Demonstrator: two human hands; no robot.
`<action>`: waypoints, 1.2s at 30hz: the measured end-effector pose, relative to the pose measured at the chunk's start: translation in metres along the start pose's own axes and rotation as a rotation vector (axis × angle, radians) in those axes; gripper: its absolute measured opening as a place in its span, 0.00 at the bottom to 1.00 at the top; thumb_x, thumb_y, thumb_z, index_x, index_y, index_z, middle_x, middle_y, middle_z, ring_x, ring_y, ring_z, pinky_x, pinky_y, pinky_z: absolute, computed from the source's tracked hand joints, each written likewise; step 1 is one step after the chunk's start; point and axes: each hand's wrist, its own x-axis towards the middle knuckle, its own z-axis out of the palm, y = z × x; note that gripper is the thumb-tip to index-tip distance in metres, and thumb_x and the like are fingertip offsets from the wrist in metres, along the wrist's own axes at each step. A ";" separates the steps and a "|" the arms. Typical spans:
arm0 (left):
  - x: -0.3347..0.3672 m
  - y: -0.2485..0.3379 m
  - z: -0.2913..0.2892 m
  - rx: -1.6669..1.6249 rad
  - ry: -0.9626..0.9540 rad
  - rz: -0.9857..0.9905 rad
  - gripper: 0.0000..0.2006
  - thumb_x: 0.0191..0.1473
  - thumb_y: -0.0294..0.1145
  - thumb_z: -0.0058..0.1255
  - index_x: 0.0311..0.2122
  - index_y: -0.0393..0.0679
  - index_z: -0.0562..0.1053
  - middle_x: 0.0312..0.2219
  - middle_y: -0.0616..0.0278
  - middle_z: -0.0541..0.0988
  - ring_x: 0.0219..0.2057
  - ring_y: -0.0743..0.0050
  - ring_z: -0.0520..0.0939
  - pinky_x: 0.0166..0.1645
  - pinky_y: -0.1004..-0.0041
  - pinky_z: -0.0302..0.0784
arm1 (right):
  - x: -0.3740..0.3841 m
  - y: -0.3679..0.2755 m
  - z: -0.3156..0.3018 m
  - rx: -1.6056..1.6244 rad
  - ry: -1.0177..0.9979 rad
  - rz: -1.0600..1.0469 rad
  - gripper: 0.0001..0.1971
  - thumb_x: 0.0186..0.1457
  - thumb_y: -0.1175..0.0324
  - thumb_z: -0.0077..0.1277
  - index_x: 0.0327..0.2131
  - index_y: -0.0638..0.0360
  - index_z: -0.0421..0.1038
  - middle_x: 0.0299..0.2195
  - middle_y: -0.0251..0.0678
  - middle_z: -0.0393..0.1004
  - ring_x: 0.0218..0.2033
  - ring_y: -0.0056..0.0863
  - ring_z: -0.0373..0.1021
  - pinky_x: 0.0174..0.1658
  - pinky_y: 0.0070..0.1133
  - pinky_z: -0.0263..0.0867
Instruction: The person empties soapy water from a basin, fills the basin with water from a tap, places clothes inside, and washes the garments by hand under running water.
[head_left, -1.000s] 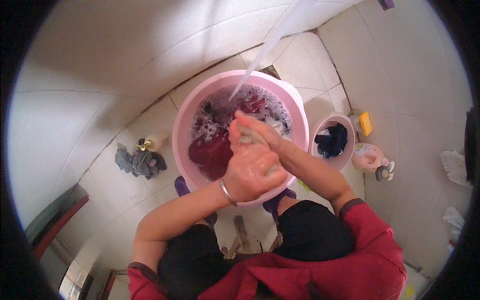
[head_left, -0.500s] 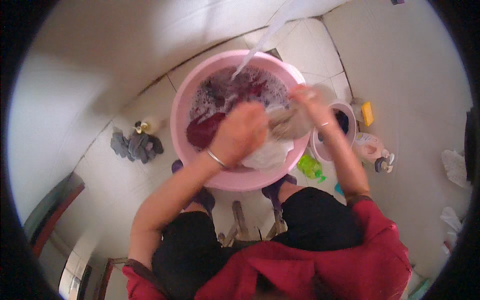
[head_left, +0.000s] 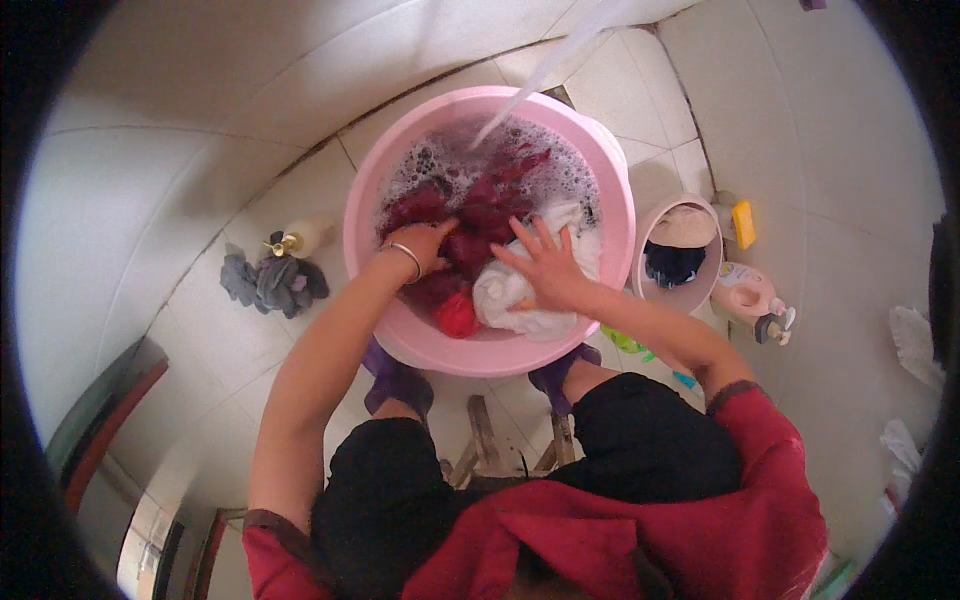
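A large pink tub [head_left: 364, 180] holds foamy water and wet laundry. My left hand [head_left: 422, 246], a bracelet at its wrist, is closed on dark red cloth [head_left: 485, 215] in the tub's middle; its fingertips are partly hidden by the folds. To its right, my right hand [head_left: 552, 268] lies with fingers spread over a bunched white cloth [head_left: 545, 322]. A bright red piece of cloth [head_left: 456, 315] shows between the hands, near the tub's front wall. From above, a stream of water [head_left: 530, 88] runs into the suds.
Right of the tub stands a small pale pink bucket [head_left: 713, 245] holding beige cloth [head_left: 684, 227] and dark cloth [head_left: 672, 264]. Beside it are a yellow block [head_left: 743, 225], a pink pump bottle [head_left: 745, 291] and a partly covered green bottle [head_left: 622, 340]. Grey cloth [head_left: 283, 287] lies left.
The beige cloth that was in my right hand now lies in the small bucket. Both hands have come down onto the laundry in the tub, the left one further left.
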 end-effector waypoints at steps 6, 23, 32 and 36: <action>0.030 0.000 0.012 0.107 -0.068 -0.265 0.20 0.45 0.30 0.42 0.47 0.44 0.62 0.41 0.50 0.69 0.43 0.55 0.70 0.47 0.64 0.64 | 0.037 0.024 0.040 0.271 -0.099 0.142 0.36 0.35 0.49 0.53 0.50 0.47 0.55 0.44 0.46 0.60 0.46 0.44 0.57 0.46 0.37 0.53; -0.032 0.026 -0.027 0.053 0.674 -0.223 0.38 0.34 0.49 0.55 0.52 0.52 0.54 0.51 0.49 0.52 0.50 0.45 0.58 0.52 0.62 0.56 | 0.041 0.032 -0.048 0.316 0.082 0.290 0.23 0.39 0.59 0.51 0.43 0.50 0.63 0.39 0.41 0.66 0.43 0.39 0.61 0.42 0.38 0.57; 0.040 -0.016 0.012 -0.377 0.464 -0.223 0.30 0.39 0.37 0.47 0.51 0.45 0.55 0.41 0.45 0.67 0.44 0.51 0.67 0.47 0.62 0.62 | 0.110 0.042 0.028 0.017 0.288 0.178 0.21 0.39 0.64 0.50 0.41 0.51 0.64 0.40 0.43 0.62 0.43 0.37 0.58 0.45 0.30 0.57; 0.042 -0.016 -0.003 -1.775 0.530 -0.455 0.18 0.42 0.34 0.42 0.41 0.38 0.66 0.36 0.54 0.72 0.39 0.60 0.72 0.43 0.65 0.67 | 0.128 0.029 0.028 0.677 0.528 0.354 0.17 0.39 0.66 0.48 0.37 0.57 0.64 0.37 0.46 0.63 0.39 0.39 0.60 0.41 0.31 0.58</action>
